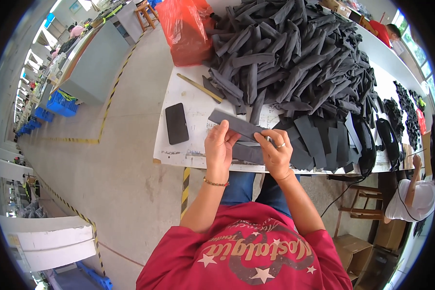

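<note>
A dark grey fabric strip [237, 124] is stretched between my two hands above the table's front edge. My left hand [221, 145] pinches it near its left part, thumb on top. My right hand [276, 151], with a ring on one finger, grips its right end between thumb and fingertips. Beneath the held strip lies another dark strip [248, 153] on the white table [196, 104]. Right of my right hand, flat dark grey pieces [319, 142] are fanned out along the front edge. A big heap of folded dark grey fabric pieces [285, 58] covers the table beyond.
A black phone [177, 123] and a yellowish ruler-like strip [199, 88] lie left of the heap. A red plastic bag [185, 31] stands at the far left corner. Black bundles [369, 145] sit on the right. A person in white [411, 199] works at right, beside a wooden stool [363, 202].
</note>
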